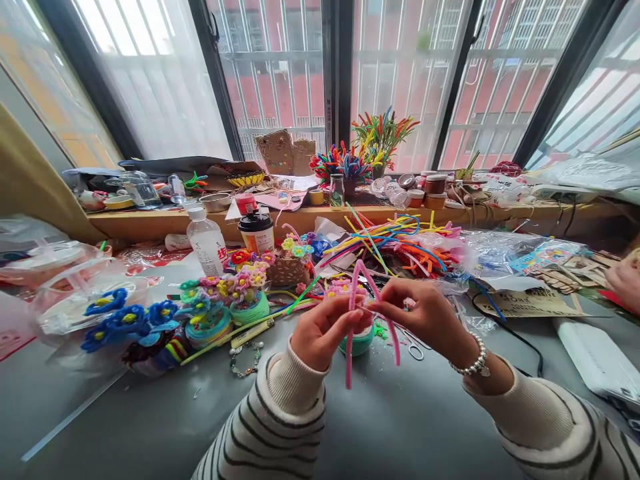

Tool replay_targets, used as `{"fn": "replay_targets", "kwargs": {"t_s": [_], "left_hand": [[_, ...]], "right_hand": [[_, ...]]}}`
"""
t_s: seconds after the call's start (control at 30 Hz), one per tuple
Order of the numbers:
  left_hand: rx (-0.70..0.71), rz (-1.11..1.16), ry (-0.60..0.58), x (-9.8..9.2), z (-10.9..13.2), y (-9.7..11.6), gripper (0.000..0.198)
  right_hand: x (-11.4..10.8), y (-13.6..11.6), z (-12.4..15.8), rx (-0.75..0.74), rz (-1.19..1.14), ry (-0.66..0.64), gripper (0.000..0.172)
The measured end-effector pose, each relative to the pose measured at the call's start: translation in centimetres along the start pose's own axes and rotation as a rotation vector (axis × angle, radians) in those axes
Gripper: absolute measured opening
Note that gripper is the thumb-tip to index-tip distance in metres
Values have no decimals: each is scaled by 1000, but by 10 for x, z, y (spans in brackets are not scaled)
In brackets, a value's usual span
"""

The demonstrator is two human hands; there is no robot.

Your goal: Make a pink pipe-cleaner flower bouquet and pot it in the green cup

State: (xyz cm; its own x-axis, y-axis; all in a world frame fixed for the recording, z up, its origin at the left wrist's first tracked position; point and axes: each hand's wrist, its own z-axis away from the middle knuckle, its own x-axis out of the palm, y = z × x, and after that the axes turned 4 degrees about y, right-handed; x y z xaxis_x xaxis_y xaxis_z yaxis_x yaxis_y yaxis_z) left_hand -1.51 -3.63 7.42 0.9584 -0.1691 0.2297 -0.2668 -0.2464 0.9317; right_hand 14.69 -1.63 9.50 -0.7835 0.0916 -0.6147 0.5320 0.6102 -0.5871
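A pink pipe cleaner (349, 360), bent into an upside-down V, is held up above the grey table. My left hand (323, 330) pinches its left leg between thumb and fingers. On the other leg, the fingers of my right hand (425, 313) are closed, close to my left fingertips. Behind and below the hands stands a small green pot (357, 343) with pink pipe-cleaner flowers, partly hidden by them. A pair of scissors (416, 350) lies just right of the pot, its handles showing.
Loose coloured pipe cleaners (400, 243) are heaped behind my hands. To the left are flower pots (207, 323), blue flowers (127, 317), a bracelet (245, 360), a bottle (206, 243) and a lidded cup (256, 233). A white device (593, 360) and another person's hand (625, 277) are at right.
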Motion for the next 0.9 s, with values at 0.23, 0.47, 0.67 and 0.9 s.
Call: {"fn": "replay_targets", "kwargs": {"t_s": [0.23, 0.47, 0.67, 0.9], "left_hand": [[239, -454, 190, -29, 6, -9, 13], [715, -1176, 228, -71, 2, 0, 20], [738, -1298, 196, -79, 4, 1, 24], [712, -1359, 230, -97, 9, -2, 25]], "right_hand": [[-6, 5, 15, 206, -227, -210, 26], [-6, 24, 18, 550, -719, -686, 27], [2, 29, 20, 683, -871, -828, 25], [-6, 29, 23, 497, -621, -729, 28]]}}
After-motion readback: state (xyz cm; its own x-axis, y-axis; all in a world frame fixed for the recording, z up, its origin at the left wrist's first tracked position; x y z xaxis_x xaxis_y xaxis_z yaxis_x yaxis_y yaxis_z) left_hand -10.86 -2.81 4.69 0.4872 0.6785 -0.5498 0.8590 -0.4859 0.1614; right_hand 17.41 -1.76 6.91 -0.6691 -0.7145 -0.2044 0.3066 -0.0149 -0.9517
